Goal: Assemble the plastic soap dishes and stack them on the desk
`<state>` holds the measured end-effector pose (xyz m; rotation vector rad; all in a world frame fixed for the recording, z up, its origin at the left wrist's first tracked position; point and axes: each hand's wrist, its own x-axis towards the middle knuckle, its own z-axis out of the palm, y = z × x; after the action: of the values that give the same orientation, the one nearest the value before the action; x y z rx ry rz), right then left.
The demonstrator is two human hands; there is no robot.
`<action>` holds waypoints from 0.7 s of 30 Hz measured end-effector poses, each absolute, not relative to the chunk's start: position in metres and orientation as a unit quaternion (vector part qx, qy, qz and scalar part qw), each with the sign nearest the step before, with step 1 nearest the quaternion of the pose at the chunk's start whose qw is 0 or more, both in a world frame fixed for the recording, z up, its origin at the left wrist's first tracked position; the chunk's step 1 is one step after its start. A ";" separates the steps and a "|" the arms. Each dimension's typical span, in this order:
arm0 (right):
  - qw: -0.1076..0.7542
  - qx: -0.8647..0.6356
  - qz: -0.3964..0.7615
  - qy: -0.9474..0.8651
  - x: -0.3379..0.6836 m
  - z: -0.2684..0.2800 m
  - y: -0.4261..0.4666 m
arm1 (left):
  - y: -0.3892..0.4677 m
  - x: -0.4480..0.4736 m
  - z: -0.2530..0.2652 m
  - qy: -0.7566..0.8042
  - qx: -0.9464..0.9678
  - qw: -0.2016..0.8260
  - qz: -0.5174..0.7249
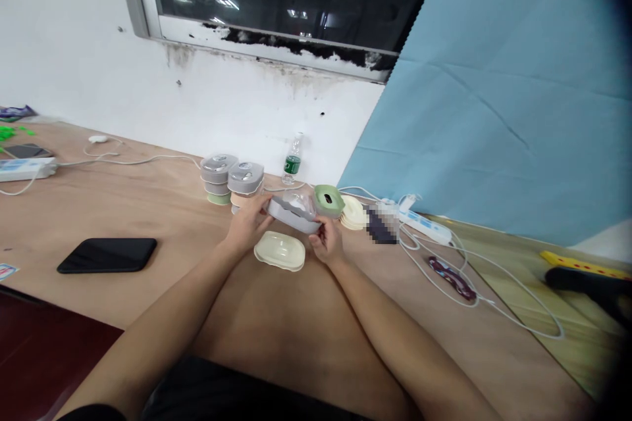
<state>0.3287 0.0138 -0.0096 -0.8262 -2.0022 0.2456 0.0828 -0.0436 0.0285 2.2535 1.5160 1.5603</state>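
Between the left hand [249, 218] and the right hand [327, 240], above a light-brown wooden table [276, 322], is one shallow grey plastic container [292, 215] with rounded ends. Both hands have their fingers closed on it, one at each end, the left gripping its left end and the right its right end. Something clear shows at its far edge, though whether it lies inside or behind cannot be told. Just below the container, one cream oval plastic dish [280, 252] rests open side up on the table. Beyond the left hand stand two stacks of rounded plastic boxes, side by side: a grey-topped stack with a green bottom piece [217, 179] and a grey-topped stack with a peach layer [245, 179]. Near the right hand sits one green, rounded-square plastic box [328, 197] with a dark slot, and just beside it a pile of cream rounded plastic pieces [352, 212], too close-set to count. One clear plastic bottle with a green label [292, 163] stands by the wall, and one black rectangular phone [107, 255] lies left of the arms.
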 end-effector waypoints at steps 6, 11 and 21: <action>0.439 -0.326 0.088 -0.833 0.329 -0.009 0.018 | -0.050 0.082 0.036 0.584 0.677 0.003 0.447; 0.339 -0.336 0.166 -0.863 0.334 -0.005 0.029 | -0.049 0.078 0.035 0.591 0.732 0.069 0.332; 0.144 -0.346 0.187 -0.908 0.322 0.007 0.016 | -0.041 0.065 0.026 0.587 0.749 0.258 0.166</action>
<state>0.3217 0.0159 0.0071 -0.9967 -2.6169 0.5403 0.0648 -0.0405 0.0262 2.0314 1.5915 0.4495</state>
